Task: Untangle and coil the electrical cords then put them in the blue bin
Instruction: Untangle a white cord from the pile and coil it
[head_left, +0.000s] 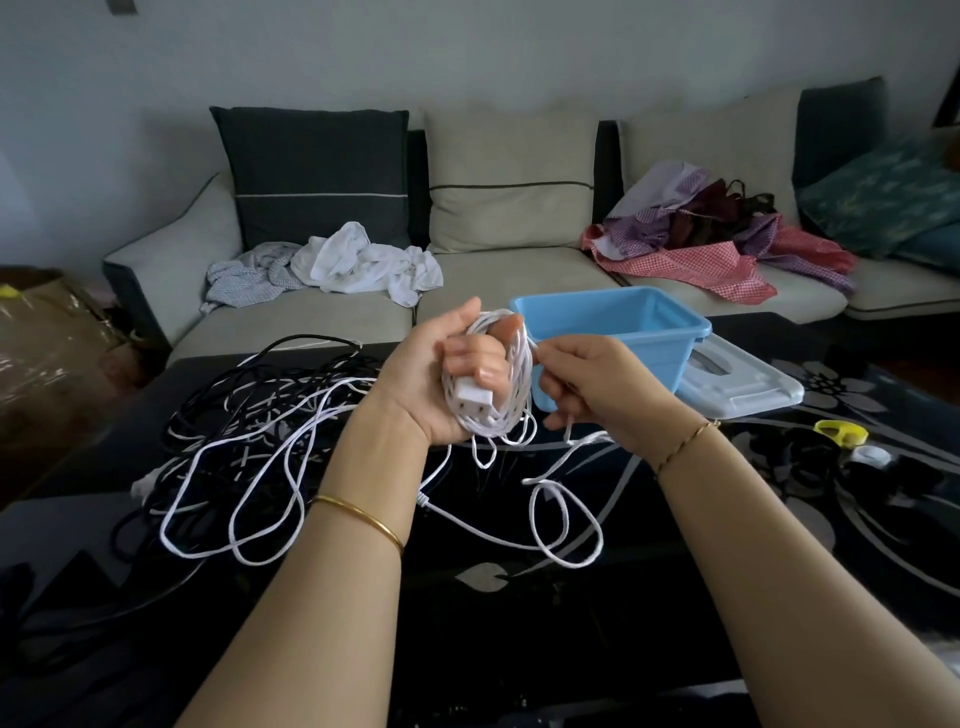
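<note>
My left hand (441, 374) grips a coil of white cord (511, 364) together with its white socket block (474, 399), held up above the table. Beside it, my right hand (587, 384) pinches a strand of the same white cord just right of the coil. The loose rest of the white cord (249, 499) trails down in loops over the dark table. Tangled with it at the left lie black cords (218, 410). The blue bin (618, 332) stands open just behind my hands.
A grey-white lid (737, 387) lies right of the bin. Yellow-handled scissors (841, 432) and a small white roll (870, 456) sit at the table's right. Behind is a sofa (519, 291) with heaps of cloth. A cardboard box (47, 343) stands at the left.
</note>
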